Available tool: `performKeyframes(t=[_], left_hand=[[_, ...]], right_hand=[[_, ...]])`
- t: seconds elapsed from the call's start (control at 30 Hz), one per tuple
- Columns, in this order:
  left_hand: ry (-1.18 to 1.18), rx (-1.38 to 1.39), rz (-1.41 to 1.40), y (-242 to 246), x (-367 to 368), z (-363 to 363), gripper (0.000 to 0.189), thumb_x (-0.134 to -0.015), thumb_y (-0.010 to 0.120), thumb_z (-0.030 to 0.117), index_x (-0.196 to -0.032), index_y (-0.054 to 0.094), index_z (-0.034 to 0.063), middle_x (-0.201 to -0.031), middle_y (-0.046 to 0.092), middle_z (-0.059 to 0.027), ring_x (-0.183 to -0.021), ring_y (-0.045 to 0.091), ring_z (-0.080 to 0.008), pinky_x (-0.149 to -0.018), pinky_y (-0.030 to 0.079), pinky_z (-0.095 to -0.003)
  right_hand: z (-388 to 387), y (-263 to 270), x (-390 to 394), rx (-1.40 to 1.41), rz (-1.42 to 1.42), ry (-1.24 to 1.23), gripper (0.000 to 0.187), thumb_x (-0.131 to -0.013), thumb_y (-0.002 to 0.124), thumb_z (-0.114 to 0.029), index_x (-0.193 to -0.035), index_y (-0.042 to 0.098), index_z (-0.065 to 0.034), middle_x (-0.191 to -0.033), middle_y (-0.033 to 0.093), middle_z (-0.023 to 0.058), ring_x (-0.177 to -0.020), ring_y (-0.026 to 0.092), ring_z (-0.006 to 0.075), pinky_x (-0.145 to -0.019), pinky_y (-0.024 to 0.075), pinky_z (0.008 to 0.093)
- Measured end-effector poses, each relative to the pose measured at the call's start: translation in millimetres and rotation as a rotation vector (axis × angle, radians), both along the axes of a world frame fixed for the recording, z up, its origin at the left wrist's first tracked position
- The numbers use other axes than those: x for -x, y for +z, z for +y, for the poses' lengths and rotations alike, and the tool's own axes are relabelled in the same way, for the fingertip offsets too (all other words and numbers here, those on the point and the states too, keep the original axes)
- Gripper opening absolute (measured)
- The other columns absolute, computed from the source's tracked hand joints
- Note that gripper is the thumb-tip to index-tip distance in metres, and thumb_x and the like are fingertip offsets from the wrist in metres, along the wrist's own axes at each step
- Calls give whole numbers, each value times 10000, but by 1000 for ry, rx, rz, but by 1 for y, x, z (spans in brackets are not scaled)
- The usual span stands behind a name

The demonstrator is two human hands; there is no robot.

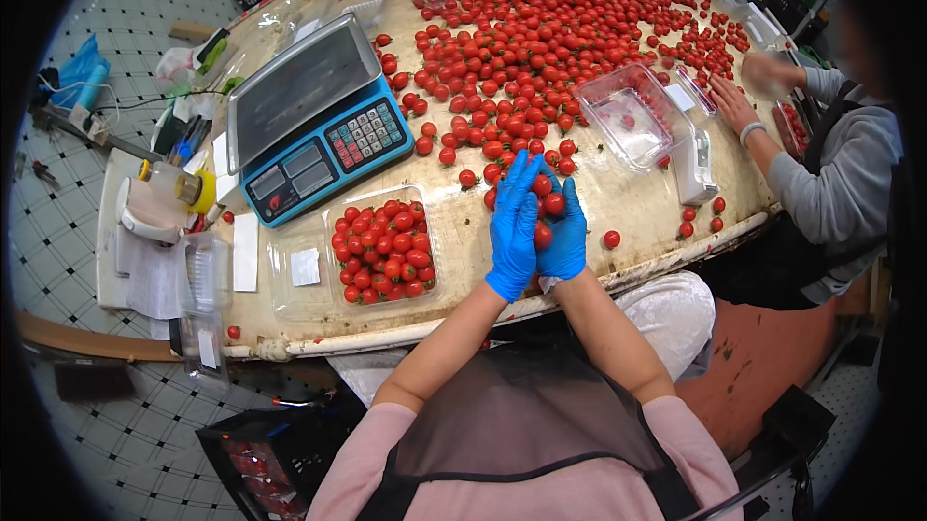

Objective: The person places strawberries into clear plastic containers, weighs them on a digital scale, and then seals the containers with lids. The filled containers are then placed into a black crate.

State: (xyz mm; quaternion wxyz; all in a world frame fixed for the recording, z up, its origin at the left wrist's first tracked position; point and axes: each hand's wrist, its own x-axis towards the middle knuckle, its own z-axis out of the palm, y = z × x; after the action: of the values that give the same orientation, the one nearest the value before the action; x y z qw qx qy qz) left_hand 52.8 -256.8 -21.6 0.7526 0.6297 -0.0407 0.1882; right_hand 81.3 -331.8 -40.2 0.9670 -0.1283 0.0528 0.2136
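Observation:
Both my hands wear blue gloves and are cupped together at the near edge of a heap of cherry tomatoes point(536, 50). My left hand point(515, 231) lies along one side of a few cherry tomatoes point(543, 204), and my right hand point(566, 235) supports them from the other side. To the left, an open clear plastic punnet point(433, 260) is filled with cherry tomatoes, its lid point(286, 282) folded out flat with a white label point(305, 267) on it. One loose tomato point(612, 239) lies right of my hands.
A blue digital scale point(326, 151) with a metal pan stands behind the punnet. On the right, a co-worker's hand point(733, 109) rests near an open clear punnet point(628, 119) and a white device point(695, 170). A black crate point(271, 463) of packed punnets stands below the table, left.

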Motion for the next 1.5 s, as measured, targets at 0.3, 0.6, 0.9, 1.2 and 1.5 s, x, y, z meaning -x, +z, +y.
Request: performKeyframes(t=[0.3, 0.6, 0.9, 1.2, 1.5], left_hand=[[204, 399, -29, 11, 8, -7, 487, -964, 386, 330, -1353, 385, 37, -1290, 473, -88, -1191, 449, -195, -1060, 318, -349], [452, -554, -160, 25, 46, 42, 449, -785, 664, 117, -1216, 553, 63, -1226, 526, -126, -1171, 483, -281, -1009, 365, -381], [802, -807, -168, 29, 80, 124, 392, -814, 627, 48, -1202, 571, 70, -1211, 542, -129, -1133, 504, -293, -958, 406, -377], [748, -958, 39, 18, 104, 181, 353, -820, 613, 120, -1172, 596, 95, -1024, 600, -136, -944, 566, -327, -877, 444, -396], [828, -622, 105, -10, 133, 216, 269, -850, 616, 89, -1116, 584, 58, -1080, 599, -120, -1010, 583, -281, -887, 455, -365]], right_hand=[[6, 12, 8, -245, 40, 92, 567, -945, 322, -485, -1390, 369, -137, -1394, 402, 150, -1272, 395, 339, -1088, 282, 479], [39, 16, 21, -136, 105, 282, 539, -943, 381, -450, -1331, 433, -79, -1293, 493, 124, -1184, 485, 286, -1042, 360, 424], [142, 49, 48, 636, -536, 143, 298, -948, 483, -220, -1152, 583, -28, -1071, 590, 50, -967, 547, 114, -866, 445, 247], [152, 31, 15, 582, -415, 112, 210, -821, 554, -35, -1025, 604, -34, -1035, 603, 59, -945, 559, 147, -868, 453, 286], [67, 2, 0, 996, -544, 49, 191, -761, 512, -33, -894, 648, -18, -840, 610, 26, -746, 515, 95, -720, 417, 219]])
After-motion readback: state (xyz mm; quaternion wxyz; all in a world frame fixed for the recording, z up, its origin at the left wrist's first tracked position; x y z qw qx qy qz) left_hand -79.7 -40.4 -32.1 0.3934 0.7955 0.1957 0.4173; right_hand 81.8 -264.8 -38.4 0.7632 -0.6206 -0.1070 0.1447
